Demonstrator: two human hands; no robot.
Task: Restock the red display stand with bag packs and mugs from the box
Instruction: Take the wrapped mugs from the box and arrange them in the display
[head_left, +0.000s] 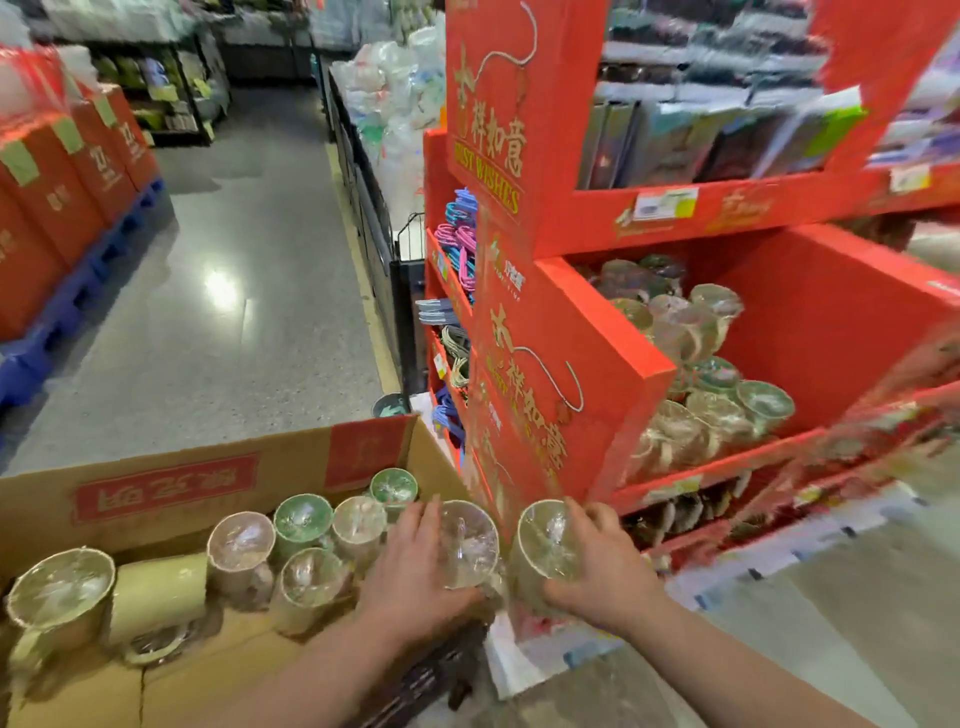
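Nearest, 6 o'clock: left hand (415, 566), fingers curled round one film-wrapped mug (470, 540). Just beside, 5 o'clock: right hand (605, 569), by which a second wrapped mug (545, 543) is gripped likewise. Both are held at the corner of the box (208, 499); spare mugs (301, 519) are kept inside, 8 o'clock. Red display stand (597, 374), mug tier (810, 332), 3 o'clock: partly filled. Recommended: mugs are kept apart, unknocked, and laid like the rest.

Left: red cartons (57, 208) stacked on a blue pallet (78, 301), bordering a glossy grey floor (249, 312). Centre: clear bagged goods (395, 104) heaped in a black wire bin (370, 218); background: stocked shelves (166, 93).
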